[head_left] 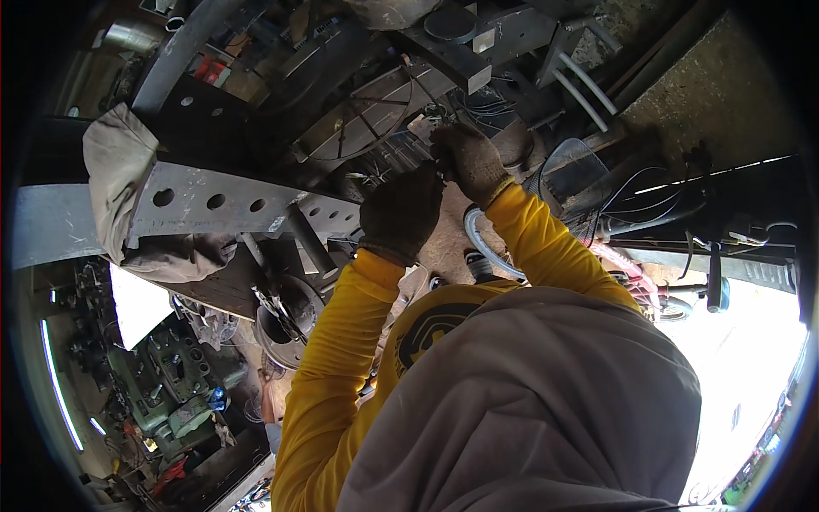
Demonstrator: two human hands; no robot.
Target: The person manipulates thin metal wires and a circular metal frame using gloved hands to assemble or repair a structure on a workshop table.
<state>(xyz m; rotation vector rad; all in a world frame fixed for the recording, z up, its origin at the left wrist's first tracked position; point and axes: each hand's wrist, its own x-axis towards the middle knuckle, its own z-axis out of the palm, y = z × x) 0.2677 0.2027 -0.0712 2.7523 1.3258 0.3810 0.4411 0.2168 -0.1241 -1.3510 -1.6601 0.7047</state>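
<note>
Left hand [401, 213], dark work glove, centre of frame: curled closed, fingers raised toward the other hand; what it grips cannot be told. Right hand [469, 162], tan glove, just above and right, touching the left: closed on something small and hidden. Perforated steel beam [213, 200], left of the hands. Cloth [115, 166] draped on the beam's left end. Coiled hose [482, 247], below the right wrist. Yellow sleeves [341, 341], lower centre.

Dim, shadowed workshop in the upper frame; daylight blows out the lower right; strong fisheye bending and black vignette at the rim.
</note>
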